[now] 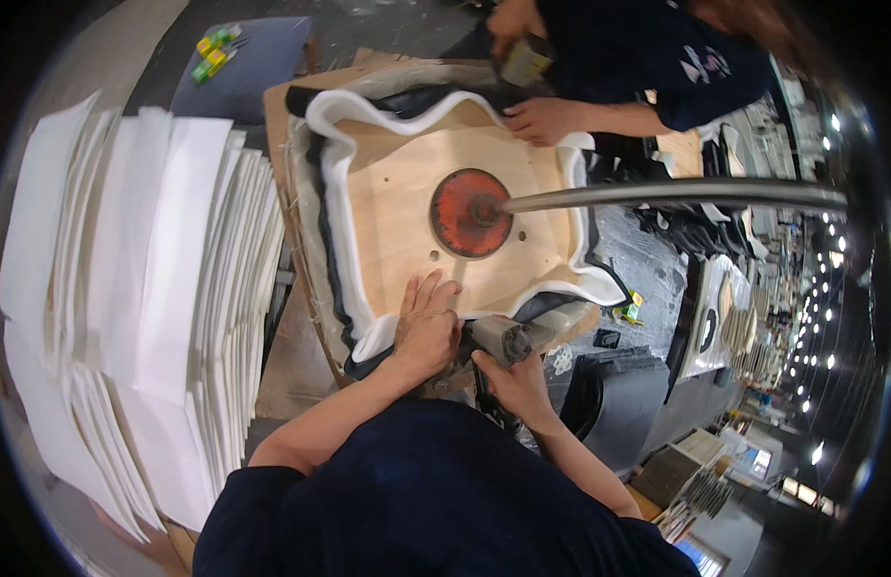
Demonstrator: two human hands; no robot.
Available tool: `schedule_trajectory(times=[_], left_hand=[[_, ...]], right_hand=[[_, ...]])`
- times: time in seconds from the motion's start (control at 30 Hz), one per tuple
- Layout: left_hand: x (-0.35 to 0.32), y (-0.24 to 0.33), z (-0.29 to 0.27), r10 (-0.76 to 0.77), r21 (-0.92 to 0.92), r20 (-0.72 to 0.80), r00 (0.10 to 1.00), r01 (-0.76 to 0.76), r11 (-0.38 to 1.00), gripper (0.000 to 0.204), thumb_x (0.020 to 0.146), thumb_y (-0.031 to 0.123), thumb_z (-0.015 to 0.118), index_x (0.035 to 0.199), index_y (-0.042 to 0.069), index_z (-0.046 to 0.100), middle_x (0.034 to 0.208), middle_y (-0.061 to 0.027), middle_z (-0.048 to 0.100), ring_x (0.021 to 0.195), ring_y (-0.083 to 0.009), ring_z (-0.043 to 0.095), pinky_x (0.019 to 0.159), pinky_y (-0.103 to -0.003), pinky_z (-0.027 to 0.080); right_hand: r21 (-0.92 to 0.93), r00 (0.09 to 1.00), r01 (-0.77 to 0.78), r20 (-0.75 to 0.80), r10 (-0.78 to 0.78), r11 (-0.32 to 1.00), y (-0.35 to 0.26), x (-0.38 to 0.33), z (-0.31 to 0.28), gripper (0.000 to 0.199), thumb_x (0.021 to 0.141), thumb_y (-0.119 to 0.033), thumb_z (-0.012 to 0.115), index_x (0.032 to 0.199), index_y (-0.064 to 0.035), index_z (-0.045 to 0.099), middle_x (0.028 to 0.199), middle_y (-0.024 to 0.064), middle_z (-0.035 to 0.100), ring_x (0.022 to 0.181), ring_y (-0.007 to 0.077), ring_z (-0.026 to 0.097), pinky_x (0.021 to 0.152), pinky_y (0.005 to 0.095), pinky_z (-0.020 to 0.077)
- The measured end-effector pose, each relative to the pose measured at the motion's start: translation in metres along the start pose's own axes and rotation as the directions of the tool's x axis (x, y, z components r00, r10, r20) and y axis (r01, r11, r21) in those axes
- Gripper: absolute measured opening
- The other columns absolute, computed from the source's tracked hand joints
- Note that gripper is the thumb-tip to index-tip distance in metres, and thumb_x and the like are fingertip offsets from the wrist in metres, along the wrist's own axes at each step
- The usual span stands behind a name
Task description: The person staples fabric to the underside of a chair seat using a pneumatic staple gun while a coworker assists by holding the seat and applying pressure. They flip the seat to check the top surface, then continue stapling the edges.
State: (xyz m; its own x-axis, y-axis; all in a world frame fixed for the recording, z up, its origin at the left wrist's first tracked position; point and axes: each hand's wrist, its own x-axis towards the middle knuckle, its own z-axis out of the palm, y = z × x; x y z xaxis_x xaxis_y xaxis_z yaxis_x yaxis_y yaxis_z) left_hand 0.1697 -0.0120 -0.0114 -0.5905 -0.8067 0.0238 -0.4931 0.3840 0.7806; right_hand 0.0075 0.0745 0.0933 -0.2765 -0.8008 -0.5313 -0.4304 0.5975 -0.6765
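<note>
A light wooden seat panel [397, 207] lies in front of me, edged with wavy white padding [342, 192] and a black cover [332, 252] outside it. My left hand [428, 327] rests on the panel's near edge, fingers stretched over the padding onto the wood. Just right of it, my right hand [516, 385] is closed round a grey staple gun [503, 338], its nose by the near edge; the contact point is hidden. A round red clamp pad [471, 213] on a metal arm [676, 192] stands on the panel's middle.
Across the panel, a co-worker's hand [547, 121] touches the far edge; the other holds a staple gun [527, 62]. White sheets [166, 250] stand stacked at left. Small green-yellow boxes [213, 56] lie at far left. Dark panels [614, 394] are stacked at right.
</note>
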Motion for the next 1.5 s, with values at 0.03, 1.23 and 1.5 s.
schedule_trajectory(times=[0.03, 1.23, 1.5], left_hand=[[-0.001, -0.002, 0.003, 0.005, 0.007, -0.029, 1.000, -0.005, 1.000, 0.020, 0.094, 0.017, 0.074, 0.097, -0.001, 0.081, 0.150, -0.0123, 0.057, 0.158, -0.0409, 0.038, 0.135, -0.060, 0.020], [0.088, 0.063, 0.091, 0.111, 0.029, -0.107, 0.988, -0.108, 0.994, 0.017, 0.085, 0.019, 0.086, 0.095, 0.005, 0.084, 0.147, -0.0121, 0.057, 0.158, -0.0380, 0.036, 0.134, -0.059, 0.021], [0.087, 0.063, 0.092, 0.060, -0.009, -0.066, 0.996, -0.061, 0.998, 0.014, 0.086, 0.015, 0.082, 0.097, 0.006, 0.084, 0.152, -0.0108, 0.054, 0.161, -0.0379, 0.032, 0.136, -0.060, 0.018]], right_hand=[[-0.011, 1.000, 0.019, -0.009, -0.019, 1.000, 0.001, 0.001, 0.001, 0.058, 0.095, -0.019, 0.085, 0.146, -0.0013, 0.063, 0.110, 0.0133, 0.079, 0.087, 0.0240, 0.075, 0.081, 0.0382, 0.0597], [0.150, 0.986, -0.166, 0.051, 0.160, 0.975, 0.058, 0.060, -0.140, 0.035, 0.094, -0.025, 0.092, 0.114, -0.0003, 0.077, 0.072, 0.0014, 0.071, 0.049, 0.0111, 0.056, 0.046, 0.0328, 0.0425], [-0.069, 0.979, -0.198, 0.042, 0.201, 0.978, 0.035, 0.063, -0.140, 0.037, 0.093, -0.024, 0.092, 0.118, -0.0019, 0.077, 0.070, 0.0023, 0.070, 0.049, 0.0113, 0.056, 0.049, 0.0335, 0.0448]])
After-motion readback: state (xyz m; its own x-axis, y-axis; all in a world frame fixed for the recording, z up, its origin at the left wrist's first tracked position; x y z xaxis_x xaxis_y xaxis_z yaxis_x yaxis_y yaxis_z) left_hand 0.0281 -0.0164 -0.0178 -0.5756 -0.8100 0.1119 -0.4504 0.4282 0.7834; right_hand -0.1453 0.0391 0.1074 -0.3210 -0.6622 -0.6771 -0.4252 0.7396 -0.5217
